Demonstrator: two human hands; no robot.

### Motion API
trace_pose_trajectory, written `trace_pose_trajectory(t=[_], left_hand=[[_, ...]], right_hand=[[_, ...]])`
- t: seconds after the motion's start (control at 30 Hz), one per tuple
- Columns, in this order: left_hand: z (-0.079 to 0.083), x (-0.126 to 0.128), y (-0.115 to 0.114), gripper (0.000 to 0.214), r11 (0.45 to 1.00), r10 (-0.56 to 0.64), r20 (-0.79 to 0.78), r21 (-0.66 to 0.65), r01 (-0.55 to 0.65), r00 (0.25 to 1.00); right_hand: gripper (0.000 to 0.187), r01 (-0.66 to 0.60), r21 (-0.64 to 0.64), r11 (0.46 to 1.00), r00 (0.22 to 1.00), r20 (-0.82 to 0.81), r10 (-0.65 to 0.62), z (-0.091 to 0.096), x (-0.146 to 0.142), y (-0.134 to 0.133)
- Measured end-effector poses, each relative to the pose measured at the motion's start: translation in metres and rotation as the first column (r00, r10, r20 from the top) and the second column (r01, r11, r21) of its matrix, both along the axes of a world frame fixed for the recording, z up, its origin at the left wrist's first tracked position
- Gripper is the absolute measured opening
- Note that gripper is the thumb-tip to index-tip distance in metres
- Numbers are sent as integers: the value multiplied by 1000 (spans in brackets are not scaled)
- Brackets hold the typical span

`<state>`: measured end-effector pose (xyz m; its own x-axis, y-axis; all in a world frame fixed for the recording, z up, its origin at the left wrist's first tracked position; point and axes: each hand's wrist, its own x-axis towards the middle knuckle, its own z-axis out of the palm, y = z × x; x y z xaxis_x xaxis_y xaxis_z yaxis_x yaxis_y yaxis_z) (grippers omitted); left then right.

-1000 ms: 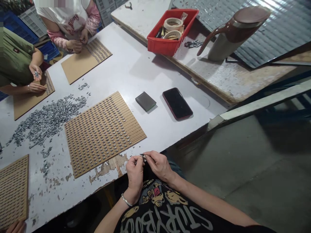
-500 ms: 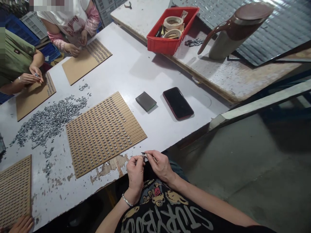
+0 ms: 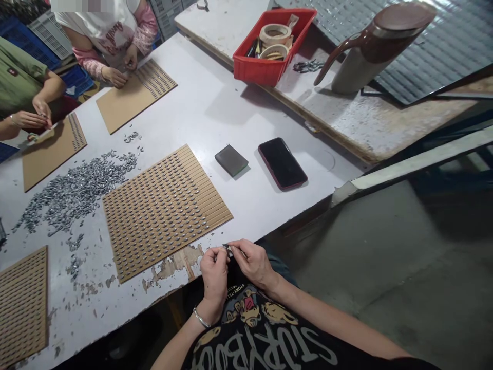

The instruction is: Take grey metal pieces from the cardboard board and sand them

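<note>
My left hand (image 3: 214, 263) and my right hand (image 3: 253, 263) meet just off the table's front edge, in front of my black shirt. The fingers of both are closed in a pinch. A small dark pointed piece (image 3: 226, 246) shows between the fingertips, pinched by my right hand; what my left fingers grip is hidden. Beyond them lies a grooved brown board (image 3: 162, 210) with rows of small oval metal pieces set in it. Its right-hand grooves are bare. Left of the board spreads a heap of loose silvery pieces (image 3: 77, 190).
A phone (image 3: 282, 163) and a dark flat block (image 3: 231, 161) lie right of the board. At the back stand a red bin (image 3: 262, 67) with tape rolls and a jug (image 3: 370, 51). Two people work at further boards (image 3: 125, 105) (image 3: 48, 154). Another filled board (image 3: 25, 303) lies left.
My hands stay almost in place, the dark piece shifting slightly between the fingertips. A co-worker's hand has left the lower-left board. The green-shirted person's hands have moved, with something pale beneath them.
</note>
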<state>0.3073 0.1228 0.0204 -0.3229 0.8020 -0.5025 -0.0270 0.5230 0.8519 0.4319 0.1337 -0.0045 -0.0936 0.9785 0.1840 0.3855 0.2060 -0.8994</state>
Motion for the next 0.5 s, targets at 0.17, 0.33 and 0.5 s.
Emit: trace_pose_trajectory(t=[0.17, 0.33, 0.5], left_hand=[[-2, -2, 0, 22, 1000, -9, 1, -4, 9, 1000], [1, -1, 1, 25, 1000, -18, 22, -13, 18, 1000], [2, 0, 1, 25, 1000, -17, 18, -10, 17, 1000]], right_hand=[[18, -11, -6, 1000, 1000, -17, 11, -2, 0, 0], [19, 45, -34, 998, 999, -20, -46, 0, -1, 1], [19, 23, -10, 1000, 1000, -6, -23, 1, -1, 0]])
